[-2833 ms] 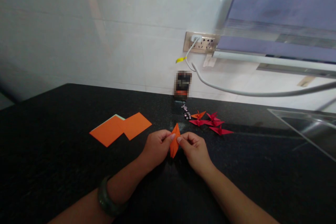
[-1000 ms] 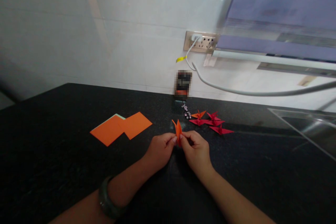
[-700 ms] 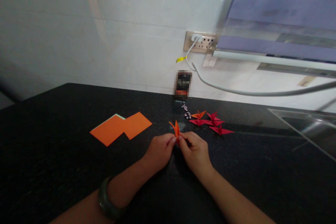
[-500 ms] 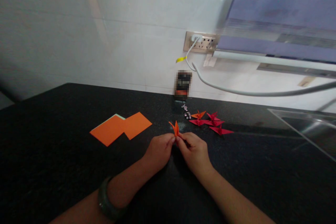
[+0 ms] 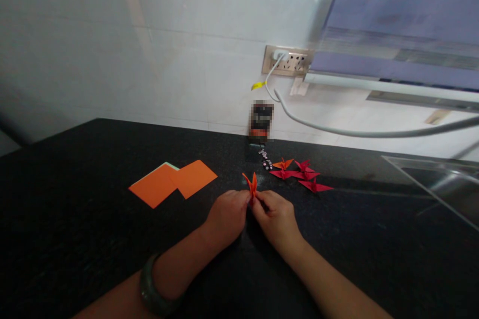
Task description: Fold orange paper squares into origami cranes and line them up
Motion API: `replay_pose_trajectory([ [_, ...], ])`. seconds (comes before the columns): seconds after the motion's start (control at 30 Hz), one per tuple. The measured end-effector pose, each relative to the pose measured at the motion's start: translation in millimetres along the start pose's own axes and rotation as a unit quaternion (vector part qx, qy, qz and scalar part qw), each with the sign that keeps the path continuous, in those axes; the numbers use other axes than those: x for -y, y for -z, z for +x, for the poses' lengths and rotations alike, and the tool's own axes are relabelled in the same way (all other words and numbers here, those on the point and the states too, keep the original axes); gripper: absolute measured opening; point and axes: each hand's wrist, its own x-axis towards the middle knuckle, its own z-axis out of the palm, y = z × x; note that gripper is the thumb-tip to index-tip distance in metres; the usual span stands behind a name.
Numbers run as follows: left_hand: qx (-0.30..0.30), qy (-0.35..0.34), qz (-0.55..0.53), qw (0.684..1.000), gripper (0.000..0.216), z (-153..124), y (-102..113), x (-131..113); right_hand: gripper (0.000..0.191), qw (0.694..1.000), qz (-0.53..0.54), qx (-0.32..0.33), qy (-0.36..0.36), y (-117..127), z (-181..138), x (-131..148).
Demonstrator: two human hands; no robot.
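Between my two hands stands a small folded orange paper crane, its narrow points sticking up and its lower part hidden by fingers. My left hand pinches it from the left, with a dark bangle on that wrist. From the right, my right hand pinches the same piece with thumb and forefinger. Beyond my right hand lie several red paper cranes and one orange paper crane. To the left, orange paper squares overlap on the counter, with a pale green edge showing beneath.
The black countertop runs back to a tiled wall. A phone-like object, blurred out, leans there with a beaded strap. A white cable hangs from the socket panel. A metal sink is at the right.
The upright points of the orange crane have shifted slightly right and spread a little apart. My left fingers have curled further over its base. Everything else stays in place.
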Motion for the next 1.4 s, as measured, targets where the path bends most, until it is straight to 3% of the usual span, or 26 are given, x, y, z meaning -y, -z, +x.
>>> replay_pose_trajectory([
  [0.27, 0.002, -0.010, -0.007, 1.000, 0.029, -1, -2, -1, 0.017, 0.996, 0.030, -0.027, -0.082, -4, -1, -3],
  [0.47, -0.048, 0.069, -0.128, 0.988, 0.025, 0, -1, 0, 0.019, 0.994, 0.078, -0.040, -0.063, -3, -1, -4],
  [0.7, -0.128, 0.177, -0.347, 0.912, 0.012, 3, -6, 5, 0.019, 0.991, 0.119, -0.047, -0.050, 0, 0, -1],
  [0.97, -0.090, 0.117, -0.452, 0.879, 0.011, 5, -9, 11, 0.019, 0.984, 0.157, -0.027, -0.077, -5, 0, -7],
  [1.1, -0.066, 0.141, -0.490, 0.858, 0.011, 6, -8, 10, 0.020, 0.975, 0.192, -0.011, -0.113, -7, -1, -8],
  [1.23, -0.081, 0.162, -0.519, 0.836, 0.013, 6, -7, 9, 0.020, 0.961, 0.233, 0.001, -0.149, -8, 0, -7],
  [1.4, -0.072, 0.206, -0.599, 0.771, 0.019, 7, -8, 9, 0.021, 0.930, 0.322, 0.004, -0.179, -9, 1, -7],
])
